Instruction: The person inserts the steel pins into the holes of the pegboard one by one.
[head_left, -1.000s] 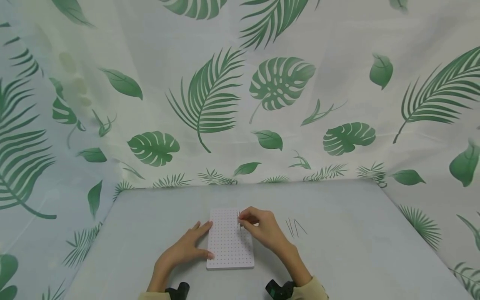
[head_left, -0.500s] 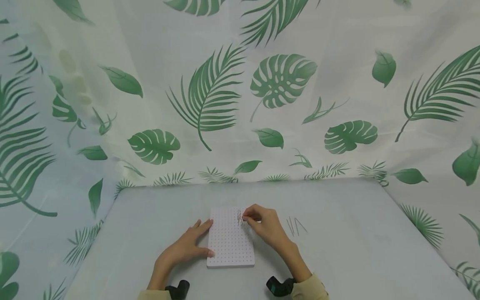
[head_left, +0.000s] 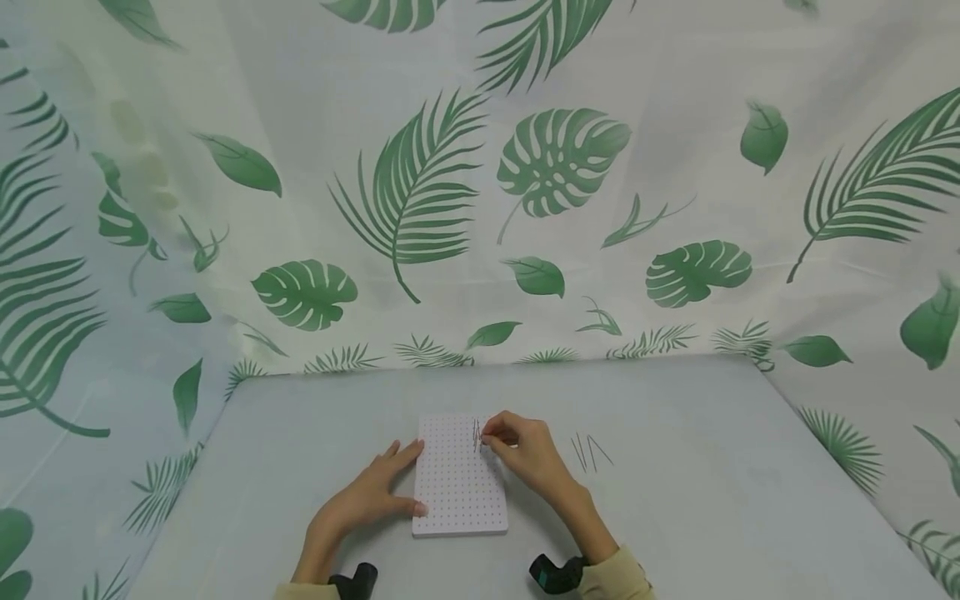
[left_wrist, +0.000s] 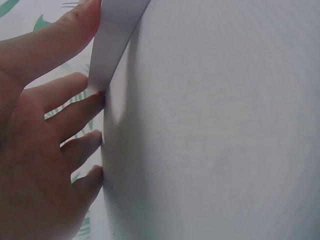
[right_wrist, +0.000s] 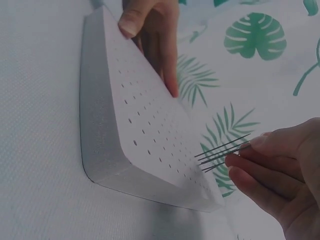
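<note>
A white block with rows of small holes (head_left: 457,492) lies on the table. Along its left edge rests my left hand (head_left: 367,497), fingers spread and fairly straight, thumb on the block's near left side. At the upper right of the block, my right hand (head_left: 531,454) pinches a thin dark pin (right_wrist: 243,145) between thumb and fingertips. Beside it, several similar thin pins (right_wrist: 220,148) stand up from the holes, as the right wrist view shows. Whether the pinched pin's lower end sits in a hole cannot be told.
Several loose thin pins (head_left: 591,452) lie on the white table (head_left: 697,500) to the right of my right hand. A leaf-printed cloth (head_left: 457,192) hangs behind the table and at its sides.
My right hand shifts slightly right, then a little back toward the standing pins, still pinching. My left hand stays at the block's left edge.
</note>
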